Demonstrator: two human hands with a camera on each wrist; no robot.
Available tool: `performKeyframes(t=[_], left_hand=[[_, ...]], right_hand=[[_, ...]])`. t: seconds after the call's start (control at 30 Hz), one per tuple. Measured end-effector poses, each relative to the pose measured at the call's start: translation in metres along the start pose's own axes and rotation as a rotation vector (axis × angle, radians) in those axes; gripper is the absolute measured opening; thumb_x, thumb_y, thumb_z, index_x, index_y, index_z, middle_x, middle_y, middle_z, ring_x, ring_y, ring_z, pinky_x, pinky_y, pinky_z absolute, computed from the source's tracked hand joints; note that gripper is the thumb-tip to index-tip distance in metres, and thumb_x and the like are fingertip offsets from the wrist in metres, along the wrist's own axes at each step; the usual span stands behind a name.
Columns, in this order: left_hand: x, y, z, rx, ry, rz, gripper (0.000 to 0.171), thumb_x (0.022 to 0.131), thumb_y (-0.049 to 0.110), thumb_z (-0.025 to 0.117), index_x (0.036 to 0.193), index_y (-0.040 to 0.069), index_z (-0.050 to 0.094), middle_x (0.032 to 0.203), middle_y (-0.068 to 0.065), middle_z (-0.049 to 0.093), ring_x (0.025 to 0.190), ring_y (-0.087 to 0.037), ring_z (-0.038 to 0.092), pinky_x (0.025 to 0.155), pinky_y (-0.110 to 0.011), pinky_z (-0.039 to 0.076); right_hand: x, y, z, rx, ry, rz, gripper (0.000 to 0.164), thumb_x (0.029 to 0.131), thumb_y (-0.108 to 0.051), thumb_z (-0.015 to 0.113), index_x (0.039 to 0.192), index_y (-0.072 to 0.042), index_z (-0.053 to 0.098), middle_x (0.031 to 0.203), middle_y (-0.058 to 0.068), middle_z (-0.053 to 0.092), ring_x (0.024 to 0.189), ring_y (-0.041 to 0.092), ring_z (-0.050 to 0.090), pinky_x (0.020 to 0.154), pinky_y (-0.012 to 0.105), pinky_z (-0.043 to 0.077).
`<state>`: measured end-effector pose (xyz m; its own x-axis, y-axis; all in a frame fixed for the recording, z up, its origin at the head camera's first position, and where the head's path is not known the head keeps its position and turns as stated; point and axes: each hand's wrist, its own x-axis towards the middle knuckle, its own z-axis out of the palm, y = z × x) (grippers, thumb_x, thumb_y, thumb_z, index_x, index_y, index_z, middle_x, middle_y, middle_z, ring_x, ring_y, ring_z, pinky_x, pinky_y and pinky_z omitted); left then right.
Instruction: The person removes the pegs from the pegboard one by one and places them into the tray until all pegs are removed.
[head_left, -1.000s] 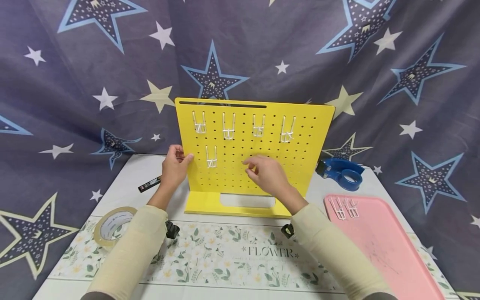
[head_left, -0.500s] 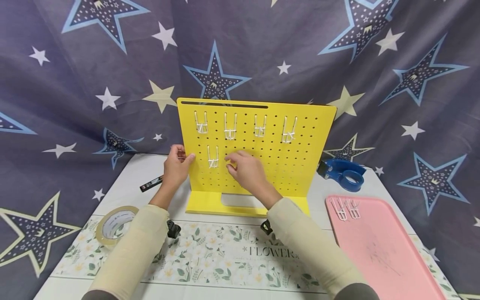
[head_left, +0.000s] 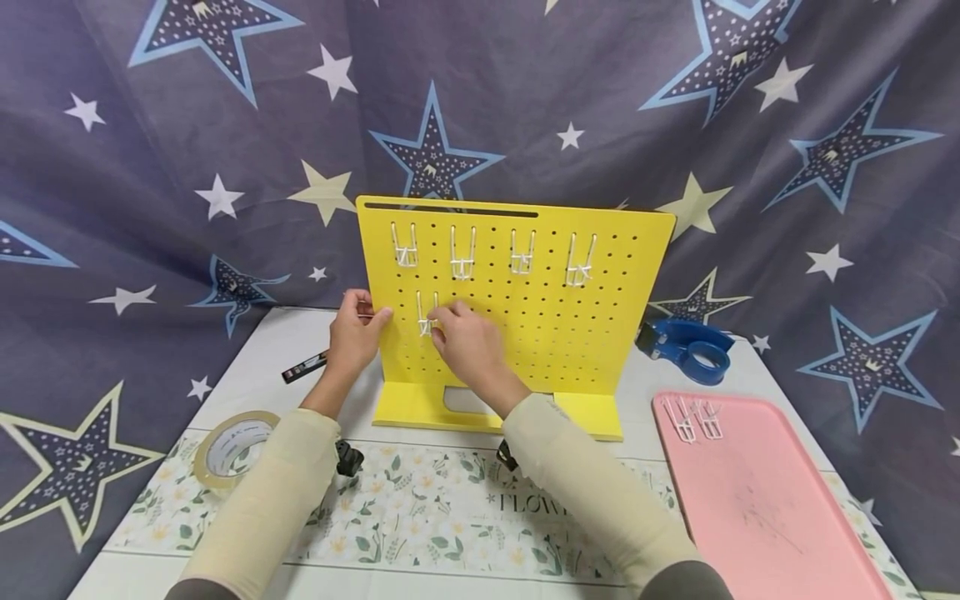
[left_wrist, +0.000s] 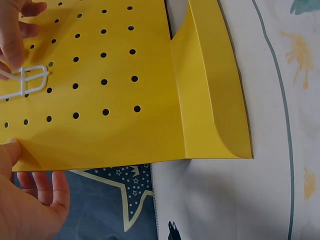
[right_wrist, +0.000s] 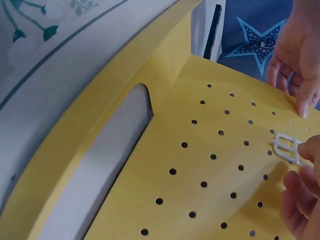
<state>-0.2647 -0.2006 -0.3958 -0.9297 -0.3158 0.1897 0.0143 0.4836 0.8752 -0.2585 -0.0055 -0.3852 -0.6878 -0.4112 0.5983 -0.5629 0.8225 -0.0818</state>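
Gripping the left edge of a yellow pegboard (head_left: 555, 333) with the left hand (head_left: 356, 327), thumb in front and fingertips behind; touching a two-pronged white wire hook (head_left: 425, 327) with the bent fingers of the right hand (head_left: 471, 342) (cannot tell whether in a closed pinch). Seen on the board's left half, below a row of four similar wire hooks (head_left: 462, 262). Running nearly upright along the panel in its long axis, pointing its looped, cross-barred end down toward the yellow foot (head_left: 416, 408). Hidden along its right side by fingertips in the head view, cut off at its upper end in the left wrist view
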Motion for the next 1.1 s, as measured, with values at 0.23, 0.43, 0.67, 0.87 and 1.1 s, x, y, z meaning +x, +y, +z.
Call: performKeyframes(t=[0.23, 0.43, 0.67, 0.87, 1.1], left_hand=[[0.001, 0.000, 0.002, 0.004, 0.003, -0.006, 0.030, 0.101, 0.022, 0.063, 0.123, 0.010, 0.047, 0.116, -0.013, 0.060, 0.105, -0.028, 0.061, 0.089, -0.037, 0.050], [0.000, 0.000, 0.002, 0.008, 0.005, -0.005, 0.029, 0.101, 0.022, 0.063, 0.123, 0.010, 0.047, 0.116, -0.013, 0.061, 0.105, -0.028, 0.062, 0.089, -0.038, 0.051], [0.000, 0.001, 0.001, -0.001, 0.011, -0.012, 0.029, 0.101, 0.021, 0.064, 0.122, 0.010, 0.048, 0.116, -0.012, 0.061, 0.104, -0.027, 0.062, 0.090, -0.038, 0.051], [0.000, 0.000, 0.000, 0.010, 0.010, -0.020, 0.029, 0.101, 0.022, 0.064, 0.123, 0.011, 0.048, 0.116, -0.012, 0.061, 0.105, -0.028, 0.062, 0.090, -0.038, 0.051], [0.001, -0.001, 0.002, 0.004, 0.009, -0.012, 0.030, 0.101, 0.022, 0.064, 0.123, 0.010, 0.048, 0.116, -0.013, 0.061, 0.105, -0.028, 0.062, 0.090, -0.038, 0.051]], right_hand=[[0.001, -0.005, 0.007, 0.025, -0.002, 0.051, 0.017, 0.096, -0.023, 0.070, 0.112, -0.022, 0.077, 0.101, -0.003, 0.070, 0.064, 0.009, 0.059, 0.051, 0.020, 0.043], [0.000, -0.005, 0.009, 0.028, 0.037, 0.039, 0.014, 0.096, -0.023, 0.071, 0.108, -0.023, 0.077, 0.098, -0.003, 0.069, 0.065, 0.009, 0.061, 0.052, 0.021, 0.045], [0.002, -0.008, 0.011, 0.025, 0.093, 0.041, 0.010, 0.096, -0.025, 0.071, 0.103, -0.024, 0.078, 0.094, -0.003, 0.071, 0.058, 0.007, 0.056, 0.049, 0.021, 0.043], [0.003, -0.009, 0.011, 0.009, 0.074, 0.052, 0.010, 0.097, -0.027, 0.070, 0.103, -0.026, 0.078, 0.093, -0.005, 0.072, 0.055, 0.006, 0.053, 0.047, 0.020, 0.041], [0.004, -0.009, 0.009, 0.008, 0.081, 0.043, 0.010, 0.097, -0.025, 0.070, 0.102, -0.025, 0.079, 0.090, -0.005, 0.073, 0.055, 0.007, 0.053, 0.047, 0.019, 0.040]])
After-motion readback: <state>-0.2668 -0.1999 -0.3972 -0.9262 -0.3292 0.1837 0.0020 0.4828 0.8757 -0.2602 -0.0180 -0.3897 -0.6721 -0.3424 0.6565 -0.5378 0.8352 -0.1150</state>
